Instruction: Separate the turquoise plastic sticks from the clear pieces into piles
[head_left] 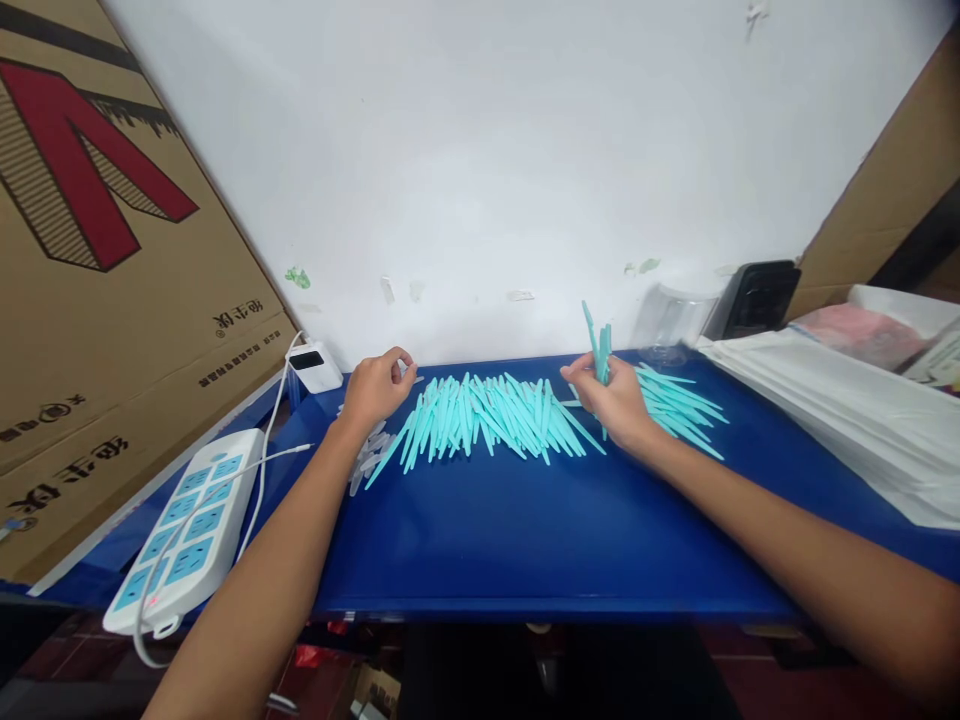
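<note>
So a small bunch of teal sticks [602, 352] is held roughly upright in the right hand [611, 395], fingers closed around it and the tips poking out above; probably gripped as a bundle so several can be managed at once, though an exact count can't be made. Over at the left hand [381, 388], the fingers are curled with only a narrow gap to the thumb, and whether anything tiny is pinched there can't be told. The main teal pile [484, 415] is spread on the blue surface [525, 540] between the 2 sets of fingers, likely put there to be reachable from either side. A smaller teal pile [682, 408] is laid just beyond the right fingers, seemingly set apart so the 2 piles don't get mixed. Some clear plastic pieces [367, 460] are left below the left fingers, partly hidden by the wrist, maybe parked there for easy reach.
</note>
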